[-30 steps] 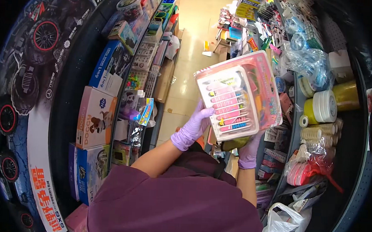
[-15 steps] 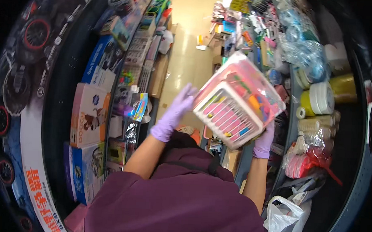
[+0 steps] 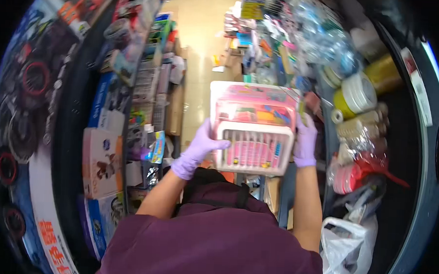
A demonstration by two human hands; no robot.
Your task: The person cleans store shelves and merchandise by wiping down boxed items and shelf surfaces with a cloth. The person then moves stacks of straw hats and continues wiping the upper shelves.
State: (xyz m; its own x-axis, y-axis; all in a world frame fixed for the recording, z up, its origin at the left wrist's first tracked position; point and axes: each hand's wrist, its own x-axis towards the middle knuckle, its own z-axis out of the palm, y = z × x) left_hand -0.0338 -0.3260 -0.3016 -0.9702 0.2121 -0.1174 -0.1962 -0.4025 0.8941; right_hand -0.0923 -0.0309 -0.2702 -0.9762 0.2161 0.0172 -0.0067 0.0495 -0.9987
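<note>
I hold a pink and white plastic-wrapped stationery set [image 3: 254,126] flat in front of my chest, with rows of pens behind its clear window. My left hand [image 3: 199,148], in a purple glove, grips the set's lower left edge. My right hand [image 3: 305,140], also gloved in purple, grips its right side. The set is level and faces up toward me.
A narrow shop aisle runs ahead. Boxed toys [image 3: 103,161] fill the shelves on the left. On the right are rolls of tape [image 3: 356,96], bagged goods and a white plastic bag [image 3: 347,245]. Cardboard boxes [image 3: 174,110] stand on the floor.
The set was tilted and held mostly by my right hand, with my left hand off it. Now both hands grip it and it has turned level and come lower, nearer my chest.
</note>
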